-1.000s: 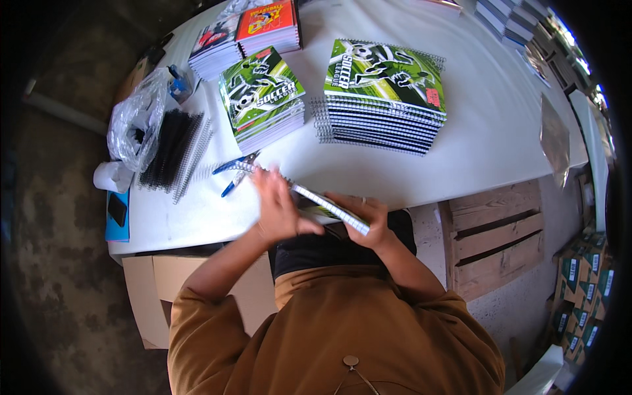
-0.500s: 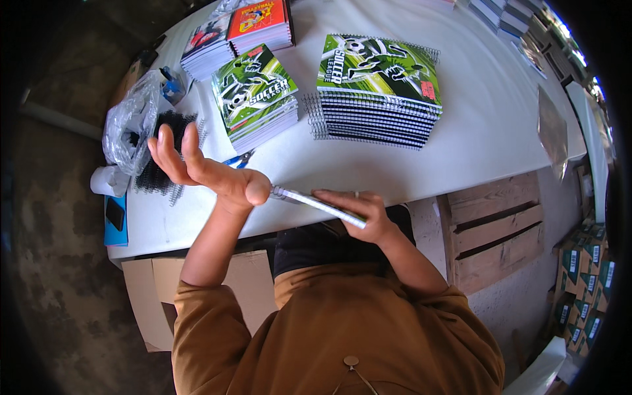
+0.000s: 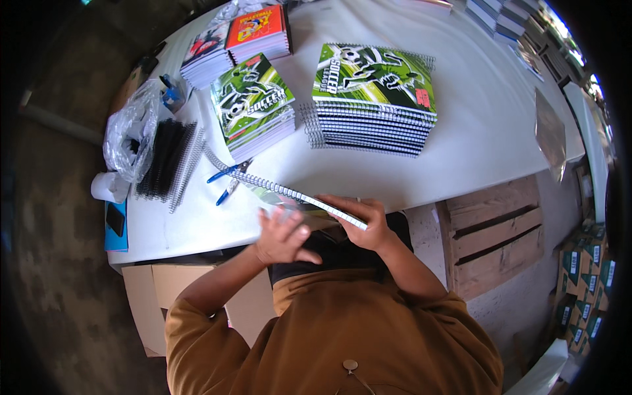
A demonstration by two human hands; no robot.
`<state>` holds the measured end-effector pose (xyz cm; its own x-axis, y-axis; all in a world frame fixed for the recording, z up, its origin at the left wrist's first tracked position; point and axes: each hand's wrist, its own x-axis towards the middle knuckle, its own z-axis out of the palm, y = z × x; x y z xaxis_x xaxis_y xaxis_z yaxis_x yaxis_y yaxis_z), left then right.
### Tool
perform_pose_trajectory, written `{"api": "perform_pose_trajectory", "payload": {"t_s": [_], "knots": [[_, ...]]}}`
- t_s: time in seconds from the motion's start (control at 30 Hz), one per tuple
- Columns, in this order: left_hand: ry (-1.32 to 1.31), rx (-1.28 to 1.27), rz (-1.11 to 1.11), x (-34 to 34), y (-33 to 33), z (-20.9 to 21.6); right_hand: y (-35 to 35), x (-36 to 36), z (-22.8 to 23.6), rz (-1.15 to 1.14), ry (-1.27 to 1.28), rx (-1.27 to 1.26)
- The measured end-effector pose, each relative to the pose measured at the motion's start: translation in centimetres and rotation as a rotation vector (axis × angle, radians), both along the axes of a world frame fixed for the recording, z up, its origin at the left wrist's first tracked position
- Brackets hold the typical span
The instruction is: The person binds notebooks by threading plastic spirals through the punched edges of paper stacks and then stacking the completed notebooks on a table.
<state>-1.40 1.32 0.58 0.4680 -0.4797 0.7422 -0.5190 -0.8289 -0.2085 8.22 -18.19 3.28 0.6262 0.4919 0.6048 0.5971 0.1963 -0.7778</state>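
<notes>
My right hand [image 3: 370, 220] grips a thin notebook [image 3: 339, 216], held edge-up over the table's near edge. A dark spiral coil [image 3: 260, 182] runs along the notebook's edge, its free end reaching out to the left past the binding. My left hand [image 3: 283, 238] is beside the notebook's lower left, fingers spread and somewhat blurred, holding nothing. Blue-handled pliers [image 3: 232, 187] lie on the table, partly under the coil's loose end. Behind them are a stack of green soccer-cover books [image 3: 253, 99] and a taller stack of spiral-bound notebooks [image 3: 375, 85] with matching covers.
Loose black coils [image 3: 168, 158] lie by a clear plastic bag [image 3: 131, 131] on the left. A white roll [image 3: 110, 187] and a phone [image 3: 115, 218] sit at the table's left edge. Red-cover books [image 3: 258, 33] stand farther back. A wooden pallet [image 3: 494, 230] is at the right.
My left hand has dropped down and right, away from above the coils. The spiral coil now extends visibly leftward from the notebook. My right hand keeps its hold, hardly moved.
</notes>
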Motion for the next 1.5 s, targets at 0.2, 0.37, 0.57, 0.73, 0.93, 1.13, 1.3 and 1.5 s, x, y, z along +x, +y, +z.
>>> {"api": "perform_pose_trajectory", "payload": {"t_s": [0.2, 0.37, 0.57, 0.73, 0.93, 1.13, 1.3, 1.5], "knots": [[0.71, -0.171, 0.108, 5.3, 0.4, 13.7, -0.7, 0.4, 0.7, 0.12, 0.337, 0.045], [0.767, -0.229, 0.015, 5.0, 0.2, 14.3, -0.7, 0.4, 0.8, 0.118, 0.345, 0.031], [0.635, -0.047, 0.1, 4.9, -1.0, 14.7, -0.8, 0.4, 0.4, 0.141, 0.308, 0.03], [0.576, -0.058, 0.081, 4.3, -1.2, 13.7, -0.7, 0.4, 0.5, 0.156, 0.252, -0.024], [0.53, -0.146, 0.165, 4.0, -0.9, 12.7, -0.2, 0.4, 0.0, 0.061, 0.028, 0.007], [0.26, 0.046, 0.061, 0.5, -1.1, 1.2, 0.2, -0.1, 0.3, -0.006, 0.001, 0.01], [0.081, -0.01, 0.183, 2.8, -0.4, 2.2, 1.0, -0.1, 0.0, 0.048, -0.177, 0.029], [-0.176, 0.282, 0.021, 2.0, -0.6, -0.7, 0.0, -0.2, 0.6, 0.034, -0.091, -0.033]]}}
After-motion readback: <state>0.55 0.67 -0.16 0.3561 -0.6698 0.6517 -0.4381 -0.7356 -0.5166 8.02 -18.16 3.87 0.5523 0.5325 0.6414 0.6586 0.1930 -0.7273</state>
